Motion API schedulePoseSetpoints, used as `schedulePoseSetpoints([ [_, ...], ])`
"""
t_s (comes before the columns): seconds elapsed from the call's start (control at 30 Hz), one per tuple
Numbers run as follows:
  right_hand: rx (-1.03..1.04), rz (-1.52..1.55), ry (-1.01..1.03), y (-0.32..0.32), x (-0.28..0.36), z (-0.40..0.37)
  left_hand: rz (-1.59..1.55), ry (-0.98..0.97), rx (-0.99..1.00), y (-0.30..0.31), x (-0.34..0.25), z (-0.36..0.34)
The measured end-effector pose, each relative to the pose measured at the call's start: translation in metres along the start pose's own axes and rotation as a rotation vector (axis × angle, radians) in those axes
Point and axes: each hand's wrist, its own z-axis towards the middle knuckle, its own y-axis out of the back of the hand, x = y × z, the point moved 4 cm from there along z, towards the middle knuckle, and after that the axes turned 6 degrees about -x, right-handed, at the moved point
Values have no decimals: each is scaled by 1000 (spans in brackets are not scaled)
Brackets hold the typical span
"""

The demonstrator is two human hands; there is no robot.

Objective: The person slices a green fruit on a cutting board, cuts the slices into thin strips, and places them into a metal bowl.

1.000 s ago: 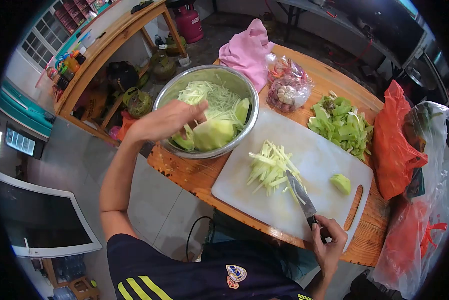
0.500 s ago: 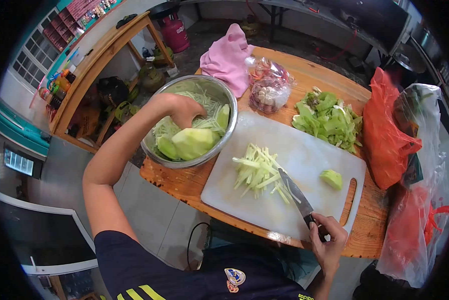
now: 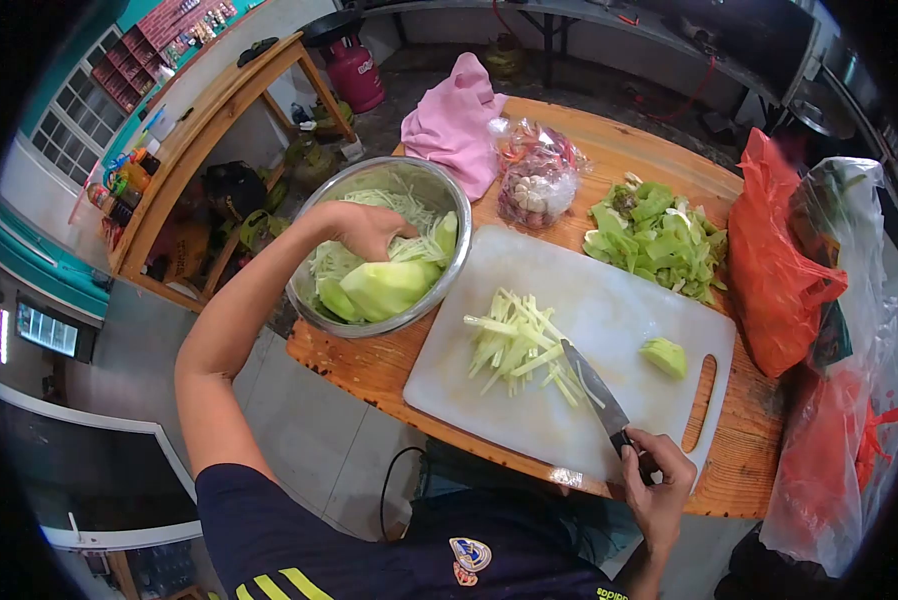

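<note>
My left hand (image 3: 369, 230) reaches into a steel bowl (image 3: 466, 255) at the left of the table. It touches pale green shreds (image 3: 399, 200) there, and its fingertips are partly hidden among them. Large peeled pale green chunks (image 3: 391, 290) lie at the near side of the bowl, just below this hand. My right hand (image 3: 657, 468) is closed around the black handle of a kitchen knife (image 3: 597, 385). The blade rests flat on a white cutting board (image 3: 609, 310), its tip beside a pile of pale green strips (image 3: 514, 345). A small green chunk (image 3: 664, 357) sits near the board's handle slot.
Green peelings (image 3: 657, 240) lie behind the board. Bagged garlic (image 3: 537, 190) and a pink cloth (image 3: 451, 125) are at the back of the wooden table (image 3: 354, 375). A red plastic bag (image 3: 777, 260) and a clear bag (image 3: 819, 480) hang along the right edge.
My left hand has lifted slightly among the shreds, showing more of its back and thumb. The right hand and knife keep their place on the board. The whole view has shifted a little.
</note>
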Motion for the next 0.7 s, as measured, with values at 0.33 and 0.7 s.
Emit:
schedulePoseSetpoints([
  [0.33, 37, -24, -54, 0, 6, -1, -37, -10, -306, 39, 11, -33],
  [0.7, 28, -20, -47, 2, 7, -7, 88, -134, -615, 55, 27, -43],
])
